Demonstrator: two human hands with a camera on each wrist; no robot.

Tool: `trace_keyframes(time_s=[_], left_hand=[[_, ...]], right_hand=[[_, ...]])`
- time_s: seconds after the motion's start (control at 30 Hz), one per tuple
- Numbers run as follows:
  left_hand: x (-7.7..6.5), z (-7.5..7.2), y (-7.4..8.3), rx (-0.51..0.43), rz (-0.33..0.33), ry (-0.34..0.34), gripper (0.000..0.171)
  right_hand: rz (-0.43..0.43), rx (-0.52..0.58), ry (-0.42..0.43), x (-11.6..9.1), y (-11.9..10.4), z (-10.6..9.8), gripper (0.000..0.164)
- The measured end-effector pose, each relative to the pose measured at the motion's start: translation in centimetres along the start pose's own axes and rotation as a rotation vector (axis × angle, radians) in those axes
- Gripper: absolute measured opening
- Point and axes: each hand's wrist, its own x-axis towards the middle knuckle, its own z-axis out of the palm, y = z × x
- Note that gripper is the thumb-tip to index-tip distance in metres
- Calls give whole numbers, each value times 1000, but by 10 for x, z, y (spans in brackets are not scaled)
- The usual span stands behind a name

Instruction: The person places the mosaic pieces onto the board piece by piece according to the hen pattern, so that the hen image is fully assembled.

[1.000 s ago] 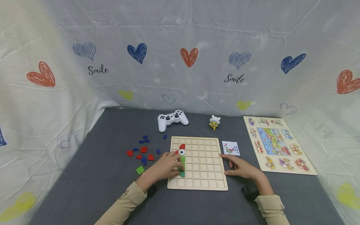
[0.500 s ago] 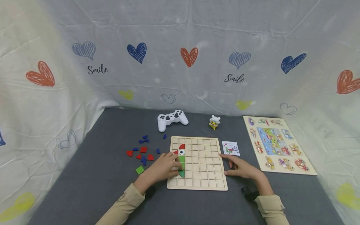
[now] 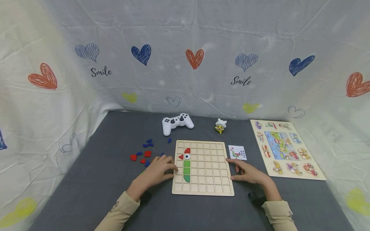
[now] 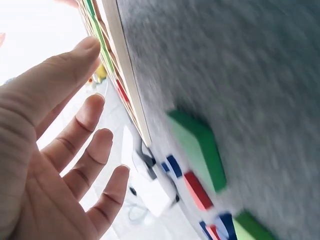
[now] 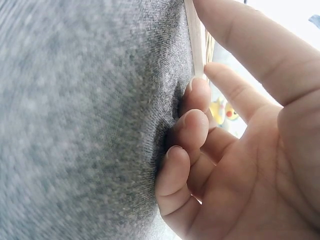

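Two beige sleeves (image 3: 118,210) enter at the bottom of the frame; a black wrist unit (image 3: 256,199) is on the right wrist. The left hand (image 3: 156,171) is at lower centre-left, fingers relaxed and slightly apart, holding nothing. Its fingertips overlap the left border of the gridded wooden board (image 3: 206,165); contact cannot be confirmed. The right hand (image 3: 248,172) is at lower centre-right, thumb and index finger spread against the board's right edge, remaining fingers bent against the dark table (image 3: 190,211).

The board lies flat at lower centre, between the hands. Its second column from the left holds, bottom to top: a green quarter-round tile (image 3: 187,178), two green square tiles (image 3: 187,170), an eye tile (image 3: 187,156) and a red quarter-round tile (image 3: 187,150). A red triangle tile (image 3: 181,157) is seated directly left of the eye tile.

Obstruction: the left hand covers part of the loose pieces left of the board. A loose green piece (image 3: 142,173) is mostly hidden in the head view; the left wrist view shows green, red and blue pieces beside the hand. Loose red pieces (image 3: 147,154) and loose blue pieces (image 3: 148,145) are scattered beyond it.

The right hand lies between the board and the picture puzzle (image 3: 260,155) at right. A pattern card (image 3: 237,152) lies just above that hand, near the board's right edge.

Farther back, a white game controller (image 3: 177,123) lies at upper centre of the table, with a small figurine (image 3: 220,125) to its right. A heart-printed curtain (image 3: 162,77) fills the upper frame.
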Motion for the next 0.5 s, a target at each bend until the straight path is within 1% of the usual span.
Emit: trace_keyframes(time_s=[0.07,0.17,0.5], left_hand=[[-3,-3,-3,5,-5,11,20],[-8,-7,-9,2,-22,17,22],[-29,-13,-27,8,-90,29,26]], right_hand=[[8,1,-2,0,0,0,70],[-3,0,0,1,0,0,68],[24,-1,-7,0,-2,0,69]])
